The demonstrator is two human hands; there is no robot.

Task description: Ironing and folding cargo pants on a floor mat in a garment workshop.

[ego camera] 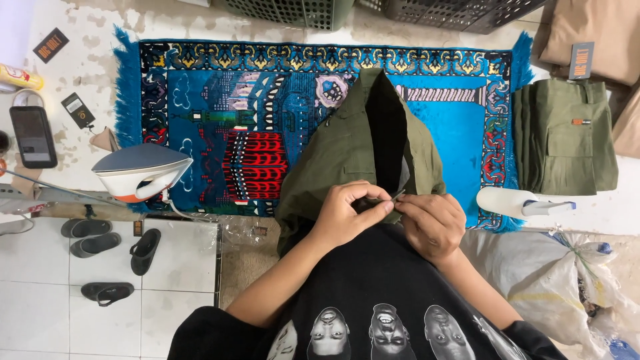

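Here: both hands pinch olive garment [347, 143] | rug [460, 127] beneath (blue)

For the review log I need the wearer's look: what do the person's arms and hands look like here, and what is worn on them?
Both forearms are bare up to the elbows. The left hand and right hand wear no gloves, and no rings, watch or bracelets show. The person wears a black top with short or pushed-up sleeves, printed with a row of greyscale portrait pictures across the front.
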